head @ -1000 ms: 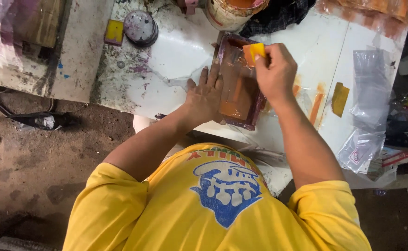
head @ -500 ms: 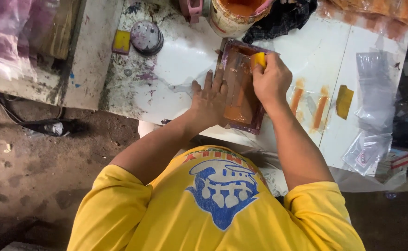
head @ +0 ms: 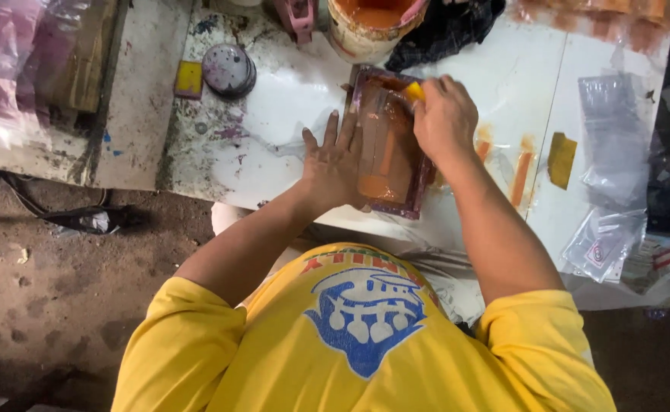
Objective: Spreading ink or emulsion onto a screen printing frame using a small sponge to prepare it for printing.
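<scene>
A: Where is the frame [head: 390,145]?

B: Flat on the white surface [head: 289,114], long side running away from the person. The left hand [head: 335,164] lies open on its left edge, fingers spread, pressing down and gripping nothing. The right hand [head: 445,118] is closed around a yellow squeegee [head: 414,91] at the far end of the frame.

A: How would the frame handle?

B: Likely light and stiff at the rim, with a thin mesh in the middle that looks wet with orange ink, so slippery and easily marked. Hold it by the dry outer rim, never the mesh.

A: Packages nearby?

B: Clear plastic bags [head: 610,137] lie to the right; one lower bag [head: 602,244] shows a small round red-and-white label. A yellow patch [head: 561,159] sits between them and the orange smears [head: 522,175]. A tub [head: 373,27] of orange ink stands just beyond the frame, beside a dark cloth [head: 445,30]. Left of that: a round lid [head: 229,69] and a yellow block [head: 189,78].
</scene>
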